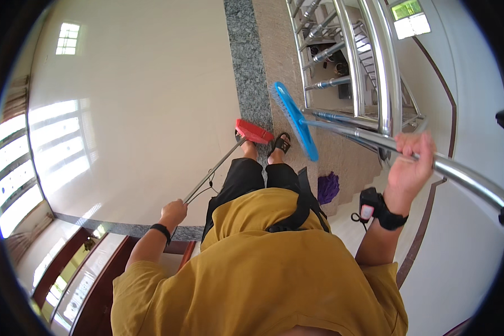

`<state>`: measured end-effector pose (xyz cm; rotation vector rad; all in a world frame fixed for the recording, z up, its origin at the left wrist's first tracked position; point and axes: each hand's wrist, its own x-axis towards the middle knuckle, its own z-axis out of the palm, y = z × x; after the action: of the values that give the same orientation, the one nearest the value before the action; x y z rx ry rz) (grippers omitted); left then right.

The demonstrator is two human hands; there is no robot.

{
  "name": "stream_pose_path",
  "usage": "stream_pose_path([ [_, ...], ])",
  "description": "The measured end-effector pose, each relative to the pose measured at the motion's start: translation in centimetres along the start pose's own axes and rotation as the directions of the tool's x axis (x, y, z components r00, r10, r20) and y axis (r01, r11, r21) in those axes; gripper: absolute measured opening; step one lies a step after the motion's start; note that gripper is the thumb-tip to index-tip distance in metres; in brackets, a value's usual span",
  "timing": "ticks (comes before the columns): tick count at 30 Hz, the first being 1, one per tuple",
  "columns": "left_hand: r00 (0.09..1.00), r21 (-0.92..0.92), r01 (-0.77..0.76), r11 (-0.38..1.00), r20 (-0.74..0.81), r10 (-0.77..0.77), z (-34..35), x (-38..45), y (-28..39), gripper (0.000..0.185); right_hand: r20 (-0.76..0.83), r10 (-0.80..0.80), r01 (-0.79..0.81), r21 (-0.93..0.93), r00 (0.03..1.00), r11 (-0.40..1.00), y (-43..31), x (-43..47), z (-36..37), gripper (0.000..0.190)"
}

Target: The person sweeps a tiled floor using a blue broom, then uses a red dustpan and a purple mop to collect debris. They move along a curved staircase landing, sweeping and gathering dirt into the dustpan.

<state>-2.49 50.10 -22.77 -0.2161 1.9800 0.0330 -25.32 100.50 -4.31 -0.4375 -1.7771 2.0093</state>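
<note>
My left hand (174, 212) grips the thin handle of a red broom (254, 131), whose head lies across the front of my feet on the floor. In my right hand (412, 161) is the metal pole of a blue brush (296, 122) with pale bristles; its long head is tilted, just right of my sandaled feet. The pole runs up past my hand toward the right rim. Whether the blue head touches the floor, I cannot tell.
A stainless steel railing (355, 63) rises at the front right beside the stairwell. A purple cloth (328, 188) lies on the stairs at my right. A grey granite strip (248, 54) borders the glossy floor (143, 105). Windows and curtains stand at the far left.
</note>
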Motion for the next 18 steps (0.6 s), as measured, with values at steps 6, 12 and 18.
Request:
stream_pose_path([
  [6, 0.986, -0.287, 0.140, 0.948, -0.046, -0.160, 5.3, -2.6, -2.6, 0.043, 0.076, -0.009, 0.005, 0.050, 0.997, 0.999, 1.8, 2.6, 6.1, 0.034],
  [12, 0.942, -0.490, -0.062, 0.869, -0.315, -0.111, 8.0, 2.9, -0.2, 0.044, 0.025, 0.063, -0.065, 0.094, 0.998, 0.993, 5.1, 5.8, 9.3, 0.033],
  [18, 0.922, -0.882, 0.299, 0.364, 0.169, -0.348, 8.8, 4.4, 10.9, 0.049, 0.167, 0.187, -0.208, 0.114, 0.968, 0.971, 12.3, 9.7, 6.2, 0.025],
])
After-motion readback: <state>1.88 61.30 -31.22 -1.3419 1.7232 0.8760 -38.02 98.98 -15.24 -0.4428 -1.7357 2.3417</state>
